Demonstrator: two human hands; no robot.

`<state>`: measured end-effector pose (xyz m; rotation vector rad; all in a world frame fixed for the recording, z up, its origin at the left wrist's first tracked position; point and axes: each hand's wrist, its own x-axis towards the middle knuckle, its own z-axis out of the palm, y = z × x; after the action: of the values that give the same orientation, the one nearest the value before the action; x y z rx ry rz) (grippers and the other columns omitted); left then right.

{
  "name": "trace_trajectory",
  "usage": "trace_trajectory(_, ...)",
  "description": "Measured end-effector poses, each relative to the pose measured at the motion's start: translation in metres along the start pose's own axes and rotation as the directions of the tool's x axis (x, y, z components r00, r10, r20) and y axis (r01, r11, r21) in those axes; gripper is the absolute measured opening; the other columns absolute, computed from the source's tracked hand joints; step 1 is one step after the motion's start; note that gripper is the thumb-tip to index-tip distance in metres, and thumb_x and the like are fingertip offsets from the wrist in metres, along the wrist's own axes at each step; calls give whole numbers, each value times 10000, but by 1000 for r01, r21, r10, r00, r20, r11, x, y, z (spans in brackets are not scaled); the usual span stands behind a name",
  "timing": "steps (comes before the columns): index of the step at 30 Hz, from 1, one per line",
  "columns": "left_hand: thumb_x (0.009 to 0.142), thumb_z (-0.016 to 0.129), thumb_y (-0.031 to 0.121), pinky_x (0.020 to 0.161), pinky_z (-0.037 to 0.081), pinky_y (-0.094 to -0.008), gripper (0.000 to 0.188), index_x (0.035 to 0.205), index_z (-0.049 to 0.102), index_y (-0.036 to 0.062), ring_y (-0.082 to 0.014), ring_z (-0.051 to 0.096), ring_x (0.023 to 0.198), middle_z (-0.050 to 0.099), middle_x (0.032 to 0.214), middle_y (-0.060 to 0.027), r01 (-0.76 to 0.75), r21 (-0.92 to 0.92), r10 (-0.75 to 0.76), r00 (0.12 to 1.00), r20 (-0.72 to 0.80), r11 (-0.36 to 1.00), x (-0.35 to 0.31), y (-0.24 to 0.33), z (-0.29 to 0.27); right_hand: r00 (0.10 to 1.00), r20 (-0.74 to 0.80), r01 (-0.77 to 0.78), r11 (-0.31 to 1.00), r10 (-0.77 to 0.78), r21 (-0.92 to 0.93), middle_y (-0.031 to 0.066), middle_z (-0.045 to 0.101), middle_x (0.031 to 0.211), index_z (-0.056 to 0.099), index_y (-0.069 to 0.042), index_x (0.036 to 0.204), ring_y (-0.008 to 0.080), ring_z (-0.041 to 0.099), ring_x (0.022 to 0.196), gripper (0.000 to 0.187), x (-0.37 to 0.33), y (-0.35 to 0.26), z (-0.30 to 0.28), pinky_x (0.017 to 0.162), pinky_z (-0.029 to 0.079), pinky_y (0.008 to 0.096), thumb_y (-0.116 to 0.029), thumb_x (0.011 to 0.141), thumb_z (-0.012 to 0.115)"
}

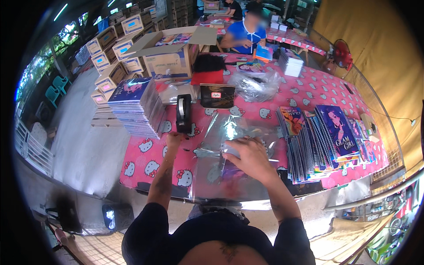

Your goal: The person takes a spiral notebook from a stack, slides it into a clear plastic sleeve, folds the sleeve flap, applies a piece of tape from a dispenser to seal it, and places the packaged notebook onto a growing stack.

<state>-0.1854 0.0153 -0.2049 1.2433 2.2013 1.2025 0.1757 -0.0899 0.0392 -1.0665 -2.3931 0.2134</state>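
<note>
the left hand [175,140] is at the near end of a black tape dispenser [183,115], its fingers bunched together; whether its grip has a strip of tape or nothing at all, i cannot tell. the right hand [249,152] lies over the clear plastic sheets [229,128] at the near middle of the desk [134,158], its grip open, fingers spread and pointing left across the film. something purple and pink shows through the plastic just near of that hand, too blurred by glare to make out. the tape dispenser stands to the left of the sheets, and to its left rises a tall stack of spiral notebooks [137,106]. on the far side of the sheets a black pouch [217,96] sits on the pink cloth with its cartoon cat print, and to the right of the pouch is a crumpled heap of clear plastic [256,86]. at the right are more spiral notebooks [311,143] in rows, a purple-covered notebook [338,128] on top of them. farther off, at the left, an open carton [170,64] holds colourful covers, with a red cloth [207,77] just right of it. across the desk, a person in blue [246,35] handles a bright cover [263,53], near a white stack [290,62].
</note>
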Motion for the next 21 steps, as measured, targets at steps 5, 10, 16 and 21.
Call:
trace_trajectory(5,892,615,167,737,574,-437,155,979,720,93,-311,725,859,738,969,-140,-351,512,258,934,246,784,4,46,-45,998,-1,-59,998,59,10,113,711,1022,673,-82,1206,312,663,934,449,-4,3,-2,884,454,437,-370,862,689)
trace_trajectory(10,919,677,90,770,505,-277,235,1148,667,34,-106,616,886,670,966,-40,-318,-641,678,581,450,698,-97,184,-78,993,99,-62,997,58,44,112,709,962,666,-90,1219,310,667,877,471,7,-8,-7,863,456,429,-391,857,692)
trace_trajectory(16,870,743,155,932,435,-344,221,1083,731,100,-207,534,1119,578,1138,-69,-597,-578,828,340,446,557,-91,224,-68,995,89,43,997,-49,63,112,671,1017,668,-119,1214,284,642,945,474,3,-4,-14,851,465,432,-386,827,730)
trace_trajectory(21,841,762,167,1052,353,-416,129,969,777,159,-252,439,1262,531,1311,-75,-638,-543,830,322,455,545,-99,234,-87,920,-321,-123,945,223,304,106,546,1203,675,-148,1161,271,566,1039,504,-56,57,-42,912,442,402,-331,719,835)
